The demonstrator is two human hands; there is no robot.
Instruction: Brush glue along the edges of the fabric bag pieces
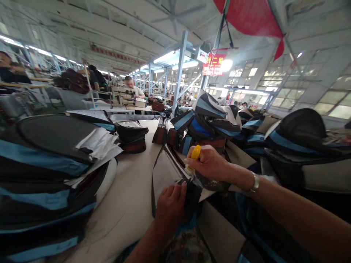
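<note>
My left hand (pixel 170 206) is closed on the near edge of a grey and black fabric panel (pixel 167 171) that lies on the white table (pixel 131 204). Just above it, my right hand (pixel 210 162) is wrapped round a small yellow-handled tool (pixel 195 152), whose tip points down at the panel's edge. A silver watch (pixel 254 183) sits on my right wrist. Both hands are close together over the same piece.
Tall stacks of black and blue fabric pieces (pixel 46 175) stand at the left, with paper sheets on top. More piled black and blue pieces (pixel 211 117) fill the right and far side. Small dark bags (pixel 131 135) sit mid-table. Other people work at distant tables.
</note>
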